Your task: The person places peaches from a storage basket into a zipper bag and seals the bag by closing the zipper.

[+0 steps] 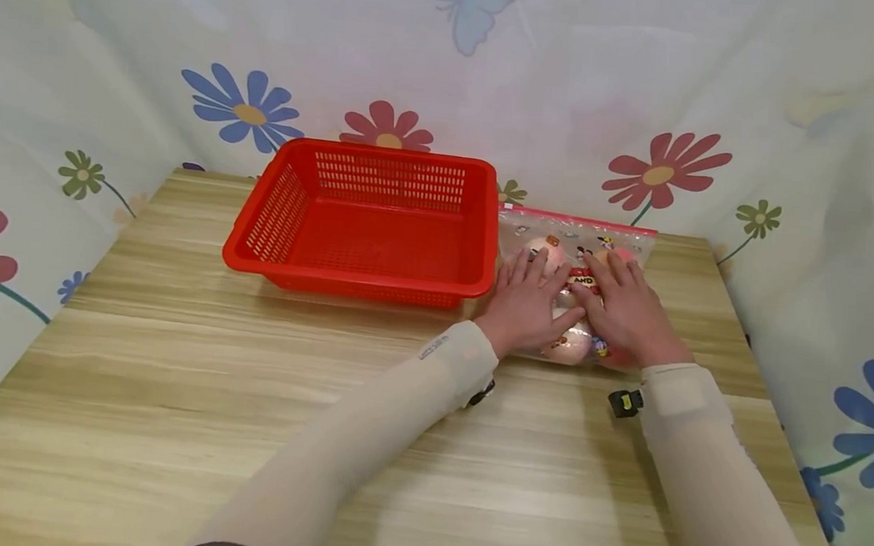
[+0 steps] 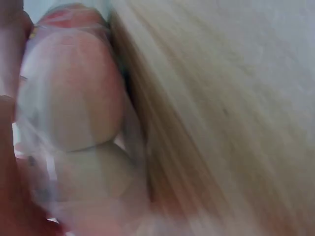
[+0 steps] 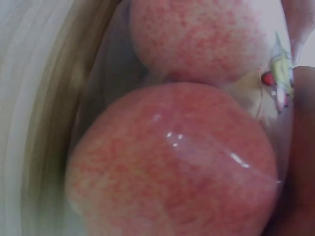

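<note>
A clear zip bag [image 1: 518,228] with cartoon prints and a pink zip strip [image 1: 590,223] lies flat at the right of the table. Inside it are several round, pale-to-red fruits [image 1: 569,346] that look like peaches. My left hand [image 1: 525,309] rests on the bag's left part, fingers spread. On its right part lies my right hand [image 1: 631,312], fingers also extended, the thumbs close together. In the right wrist view, a mottled red fruit [image 3: 172,162] presses against the plastic. The left wrist view is blurred, with a pinkish fruit [image 2: 81,88] under the film.
Left of the bag stands a red plastic basket [image 1: 364,284] with slotted walls, close to the left hand. The wooden table [image 1: 174,390] ends at a floral cloth [image 1: 552,105] behind and on both sides.
</note>
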Demonstrator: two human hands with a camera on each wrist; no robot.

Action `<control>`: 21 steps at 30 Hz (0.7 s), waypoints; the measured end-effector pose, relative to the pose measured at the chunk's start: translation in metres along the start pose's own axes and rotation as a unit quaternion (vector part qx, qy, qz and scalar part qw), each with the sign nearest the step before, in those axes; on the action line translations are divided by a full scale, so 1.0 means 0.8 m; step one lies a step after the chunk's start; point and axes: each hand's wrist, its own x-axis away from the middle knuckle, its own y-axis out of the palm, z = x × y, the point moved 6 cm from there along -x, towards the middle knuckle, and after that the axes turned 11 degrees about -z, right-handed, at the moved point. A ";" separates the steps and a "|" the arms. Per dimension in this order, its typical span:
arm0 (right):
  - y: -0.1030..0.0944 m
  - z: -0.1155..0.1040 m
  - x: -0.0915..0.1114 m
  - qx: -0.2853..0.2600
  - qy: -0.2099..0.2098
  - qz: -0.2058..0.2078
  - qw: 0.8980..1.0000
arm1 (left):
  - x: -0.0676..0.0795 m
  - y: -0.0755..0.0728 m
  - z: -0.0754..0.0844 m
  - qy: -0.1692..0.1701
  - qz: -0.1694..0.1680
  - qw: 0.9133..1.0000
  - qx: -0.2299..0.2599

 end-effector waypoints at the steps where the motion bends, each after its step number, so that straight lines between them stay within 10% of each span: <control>1: -0.001 0.001 0.000 0.004 -0.001 0.003 1.000 | 0.001 -0.002 0.002 0.002 -0.001 1.000 -0.006; 13: -0.035 -0.016 0.011 0.017 -0.027 0.067 0.997 | 0.030 -0.047 0.011 0.044 0.057 0.996 -0.046; 21: -0.063 -0.039 0.029 0.040 -0.050 0.116 0.991 | 0.040 -0.075 -0.019 0.016 0.057 0.998 -0.033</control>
